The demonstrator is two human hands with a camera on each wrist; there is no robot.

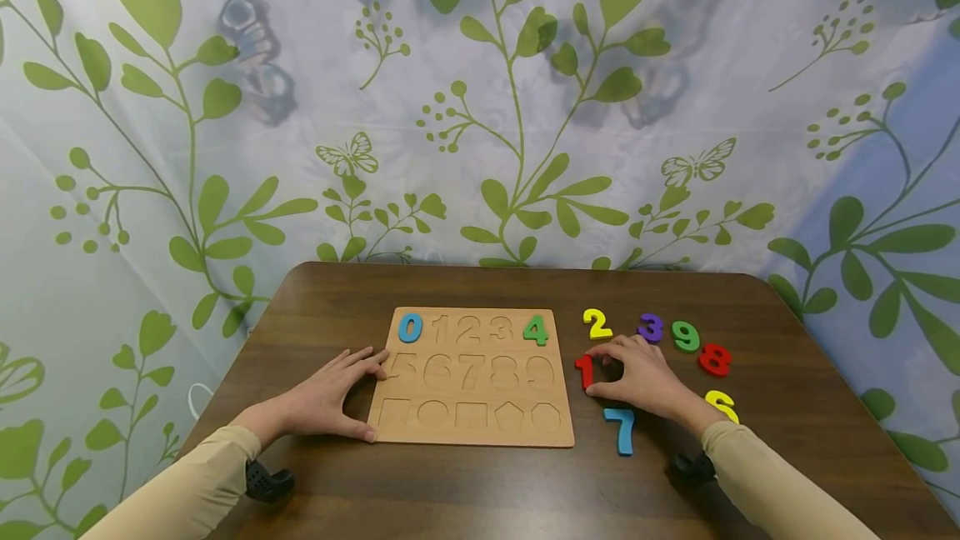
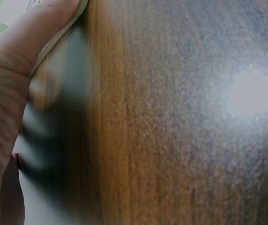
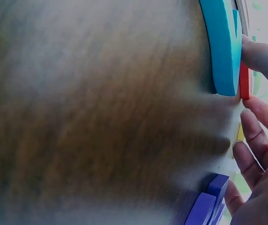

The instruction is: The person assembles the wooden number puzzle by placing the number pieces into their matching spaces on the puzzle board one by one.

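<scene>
A wooden number puzzle board (image 1: 450, 395) lies on the table, with a blue 0 (image 1: 410, 327) and a green 4 (image 1: 536, 330) in its top row. My left hand (image 1: 326, 398) rests at the board's left edge, fingers and thumb spread. To the right of the board, my right hand (image 1: 641, 373) pinches a red number 1 (image 1: 584, 372) between thumb and index finger. In the right wrist view the red 1 (image 3: 244, 82) shows between those fingertips, partly behind the blue 7 (image 3: 223, 51).
Around my right hand lie a yellow 2 (image 1: 597, 324), a purple 3 (image 1: 651, 328), a green 9 (image 1: 685, 336), a red 8 (image 1: 715, 359) and a blue 7 (image 1: 621, 430). A yellow number (image 1: 721, 403) is partly hidden by my right wrist. A patterned cloth (image 1: 480, 107) hangs behind the table.
</scene>
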